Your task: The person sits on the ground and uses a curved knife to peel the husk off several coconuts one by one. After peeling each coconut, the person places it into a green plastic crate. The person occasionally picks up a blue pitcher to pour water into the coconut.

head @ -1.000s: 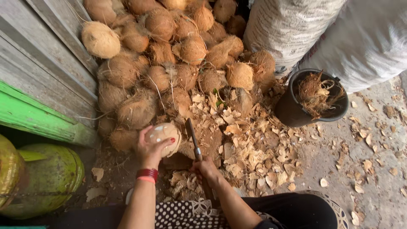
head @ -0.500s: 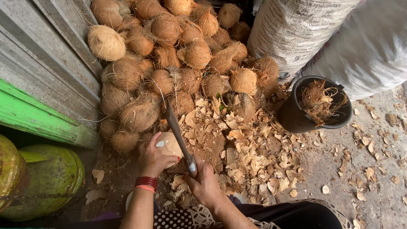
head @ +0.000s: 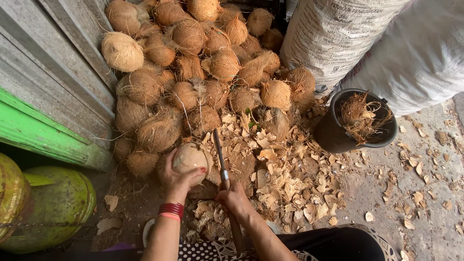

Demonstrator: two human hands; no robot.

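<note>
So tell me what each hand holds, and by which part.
Left hand cups a husked coconut from below; right hand grips a long knife by its handle.

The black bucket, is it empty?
No, the bucket holds brown coconut fibre and husk scraps.

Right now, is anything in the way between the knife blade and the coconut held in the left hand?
Nothing visible. The left hand grips the coconut from below and behind, fingers on its near side. The knife, held by the right hand, stands just right of the coconut with its blade alongside; whether it touches cannot be told.
</note>
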